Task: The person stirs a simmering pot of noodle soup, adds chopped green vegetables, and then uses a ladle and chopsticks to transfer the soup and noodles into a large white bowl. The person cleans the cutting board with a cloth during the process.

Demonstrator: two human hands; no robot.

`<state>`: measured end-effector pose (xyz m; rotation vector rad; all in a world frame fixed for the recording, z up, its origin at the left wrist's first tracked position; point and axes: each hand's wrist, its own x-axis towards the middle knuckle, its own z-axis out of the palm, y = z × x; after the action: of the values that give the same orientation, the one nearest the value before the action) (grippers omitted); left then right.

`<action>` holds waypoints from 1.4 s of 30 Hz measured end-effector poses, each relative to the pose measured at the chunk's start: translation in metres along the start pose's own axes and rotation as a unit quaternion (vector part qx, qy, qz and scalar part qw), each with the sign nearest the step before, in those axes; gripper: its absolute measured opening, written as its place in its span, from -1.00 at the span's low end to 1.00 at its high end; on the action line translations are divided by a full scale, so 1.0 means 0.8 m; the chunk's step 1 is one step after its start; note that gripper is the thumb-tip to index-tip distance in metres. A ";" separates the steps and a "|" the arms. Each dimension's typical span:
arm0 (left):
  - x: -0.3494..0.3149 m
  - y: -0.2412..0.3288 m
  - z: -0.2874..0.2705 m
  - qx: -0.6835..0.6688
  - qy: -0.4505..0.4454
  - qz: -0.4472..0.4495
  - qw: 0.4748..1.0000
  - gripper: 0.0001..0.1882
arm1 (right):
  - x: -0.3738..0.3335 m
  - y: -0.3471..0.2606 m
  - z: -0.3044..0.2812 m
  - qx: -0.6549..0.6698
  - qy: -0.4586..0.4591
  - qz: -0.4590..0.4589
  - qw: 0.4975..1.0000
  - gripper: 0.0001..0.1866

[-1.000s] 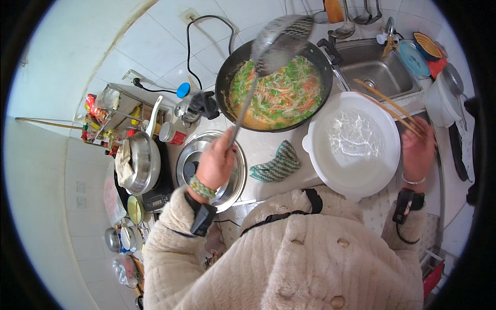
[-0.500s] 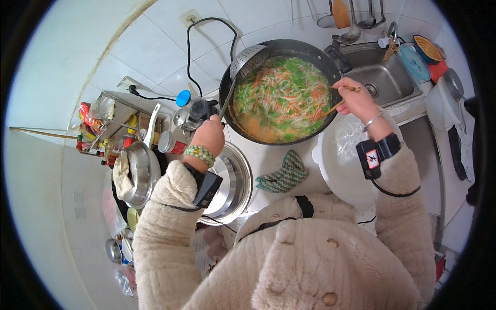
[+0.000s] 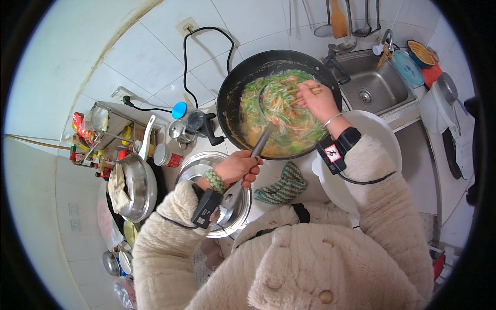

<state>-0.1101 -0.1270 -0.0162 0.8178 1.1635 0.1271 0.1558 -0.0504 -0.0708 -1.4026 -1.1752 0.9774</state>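
Note:
A large black wok (image 3: 228,106) holds shredded vegetables in green, orange and white (image 3: 305,129) with some broth. My left hand (image 3: 238,168) is closed around the long handle of a metal skimmer (image 3: 264,138). The skimmer's head is down in the wok, largely covered by shreds. Above the wok's right part, my right hand (image 3: 320,105) grips a pair of wooden chopsticks (image 3: 301,95). Their tips are among the shreds over the skimmer, blurred by motion.
A green knitted cloth (image 3: 283,186) lies in front of the wok, beside a white basin (image 3: 385,139). At left stand a glass jug with a blue lid (image 3: 196,120), a steel pot (image 3: 139,188) and a steel basin (image 3: 247,204). The sink (image 3: 382,85) is at right.
The skimmer has gone from the wok's left rim into the vegetables. My left hand has moved right and nearer to me. My right hand has moved left, bringing the chopsticks over the skimmer.

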 end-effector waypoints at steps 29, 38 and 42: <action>-0.052 -0.070 0.031 -0.226 -0.131 0.183 0.948 -0.85 | -0.213 -0.025 -0.176 0.199 0.097 -0.030 0.975 -0.63; -0.060 -0.072 0.040 -0.224 -0.133 0.199 0.945 -0.86 | -0.229 -0.018 -0.175 0.204 0.089 -0.024 0.974 -0.61; -0.061 -0.073 0.044 -0.225 -0.122 0.199 0.946 -0.86 | -0.236 -0.014 -0.178 0.219 0.084 -0.027 0.972 -0.63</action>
<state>-0.1190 -0.2101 -0.0105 0.6273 0.6832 0.5882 0.2552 -0.2634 -0.0424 -1.0696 -0.8051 0.9871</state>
